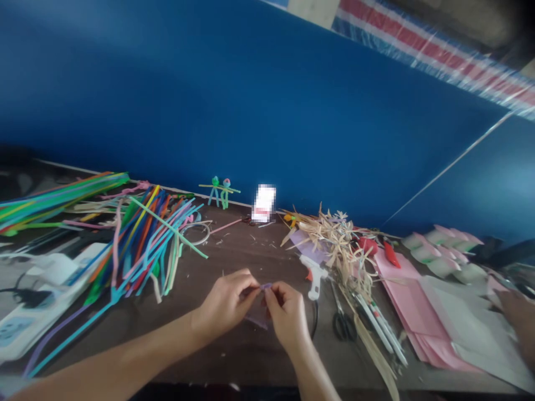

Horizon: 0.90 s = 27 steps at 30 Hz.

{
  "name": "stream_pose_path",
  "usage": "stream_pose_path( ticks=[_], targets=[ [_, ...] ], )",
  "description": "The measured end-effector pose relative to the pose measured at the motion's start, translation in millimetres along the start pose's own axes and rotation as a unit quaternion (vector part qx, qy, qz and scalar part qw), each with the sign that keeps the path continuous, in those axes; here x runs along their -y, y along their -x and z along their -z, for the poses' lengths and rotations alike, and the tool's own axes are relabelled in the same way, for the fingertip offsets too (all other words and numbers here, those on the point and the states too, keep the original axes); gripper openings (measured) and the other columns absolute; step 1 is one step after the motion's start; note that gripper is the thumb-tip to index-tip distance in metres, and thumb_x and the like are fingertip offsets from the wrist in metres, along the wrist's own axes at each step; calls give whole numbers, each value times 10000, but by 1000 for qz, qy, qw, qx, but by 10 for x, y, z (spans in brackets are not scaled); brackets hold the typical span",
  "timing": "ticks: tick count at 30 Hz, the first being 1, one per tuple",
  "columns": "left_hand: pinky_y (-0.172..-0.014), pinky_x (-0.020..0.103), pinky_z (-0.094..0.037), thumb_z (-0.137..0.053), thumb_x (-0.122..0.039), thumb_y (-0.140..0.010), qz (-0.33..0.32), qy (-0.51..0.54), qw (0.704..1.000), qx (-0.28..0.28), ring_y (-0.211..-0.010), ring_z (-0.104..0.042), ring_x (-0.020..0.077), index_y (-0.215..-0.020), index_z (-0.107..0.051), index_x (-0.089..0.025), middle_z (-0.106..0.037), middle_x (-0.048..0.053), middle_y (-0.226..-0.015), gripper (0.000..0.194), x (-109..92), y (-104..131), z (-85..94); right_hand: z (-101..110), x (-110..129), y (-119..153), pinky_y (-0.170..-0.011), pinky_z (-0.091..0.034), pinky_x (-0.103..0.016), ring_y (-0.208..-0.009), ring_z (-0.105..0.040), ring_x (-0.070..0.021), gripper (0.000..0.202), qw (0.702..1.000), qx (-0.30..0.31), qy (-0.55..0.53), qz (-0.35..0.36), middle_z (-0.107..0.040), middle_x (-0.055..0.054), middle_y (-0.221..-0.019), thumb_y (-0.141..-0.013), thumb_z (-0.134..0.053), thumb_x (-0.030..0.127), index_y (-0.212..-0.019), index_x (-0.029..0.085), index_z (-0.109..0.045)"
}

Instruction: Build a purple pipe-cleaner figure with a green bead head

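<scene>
Close together over the near middle of the dark table, my left hand (228, 298) and my right hand (286, 309) both pinch one small, thin purple piece (266, 286). It shows between the fingertips, and a pale purple part hangs below them; the fingers hide most of it, so I cannot make out whether it is paper or another material. Right of my right hand lies a white glue gun (315, 275) with an orange-red trigger. Scissors with black handles (344, 326) rest just beyond it.
Colourful pipe cleaners (154, 239) lie in heaps at the left, beside a white power strip (45, 317). Two pipe-cleaner figures (220, 192) stand near the blue wall. Dried straw-like strips (334, 236) and pink sheets (412, 301) lie rightward. Another person's hand (518, 312) enters at the right edge.
</scene>
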<state>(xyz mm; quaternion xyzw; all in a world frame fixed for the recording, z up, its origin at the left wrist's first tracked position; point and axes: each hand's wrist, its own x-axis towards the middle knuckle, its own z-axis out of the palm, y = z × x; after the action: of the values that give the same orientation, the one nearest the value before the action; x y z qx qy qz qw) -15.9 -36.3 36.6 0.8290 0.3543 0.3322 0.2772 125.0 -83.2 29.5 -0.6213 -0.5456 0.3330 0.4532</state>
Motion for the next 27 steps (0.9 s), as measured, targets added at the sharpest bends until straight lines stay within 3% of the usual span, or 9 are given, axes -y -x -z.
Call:
stream_pose_path(
  ticks=[6,11,15,17,21,24,27],
  targets=[
    [-638,217,-393,-421,-200,-813,-28,-63,998,7,-695,-542,132,-801,-597,-174,-578,30,-737,179,54,-10,-35,-44,-13,-22,-367,-307,-186,-381,-411,-84,290,997,14,-62,-44,-433,42,-441,-762,-471,340,-534,163,-482],
    [-626,206,-392,-470,-205,-770,21,-15,999,47,-692,-561,134,-798,-638,-185,-611,18,-721,171,107,-91,-13,-47,-114,-13,-332,-302,-176,-336,-418,-73,199,987,52,-118,-98,-475,44,-468,-739,-485,318,-674,142,-551],
    [-601,198,-388,-490,-233,-734,88,46,991,86,-656,-554,132,-722,-646,-159,-625,18,-684,173,113,-143,21,-12,-239,-19,-338,-318,-168,-332,-429,-68,165,970,124,-157,-136,-497,47,-473,-705,-513,288,-754,139,-565],
    [-558,193,-382,-491,-270,-729,134,97,979,123,-584,-531,120,-711,-640,-142,-612,7,-619,197,121,-161,17,11,-269,-25,-355,-331,-171,-354,-435,-68,122,973,138,-146,-114,-500,47,-487,-685,-528,256,-728,145,-558],
    [-436,183,-322,-485,-340,-724,202,177,947,179,-445,-437,92,-691,-609,-113,-512,-27,-484,261,145,-174,-20,53,-261,-24,-415,-342,-167,-434,-448,-67,95,999,37,-37,3,-519,48,-573,-645,-563,155,-732,169,-525],
    [-444,181,-316,-492,-329,-717,191,166,950,185,-454,-426,89,-674,-608,-112,-499,-32,-483,250,151,-177,-27,80,-232,-15,-449,-356,-172,-470,-458,-72,229,998,28,18,48,-546,37,-646,-645,-559,120,-865,184,-545],
    [-500,181,-336,-509,-298,-707,154,119,965,178,-528,-471,101,-673,-624,-120,-552,-16,-547,214,155,-178,-14,101,-209,-15,-481,-371,-180,-517,-475,-87,211,995,47,51,75,-561,11,-680,-680,-545,137,-881,185,-591]
  ],
)
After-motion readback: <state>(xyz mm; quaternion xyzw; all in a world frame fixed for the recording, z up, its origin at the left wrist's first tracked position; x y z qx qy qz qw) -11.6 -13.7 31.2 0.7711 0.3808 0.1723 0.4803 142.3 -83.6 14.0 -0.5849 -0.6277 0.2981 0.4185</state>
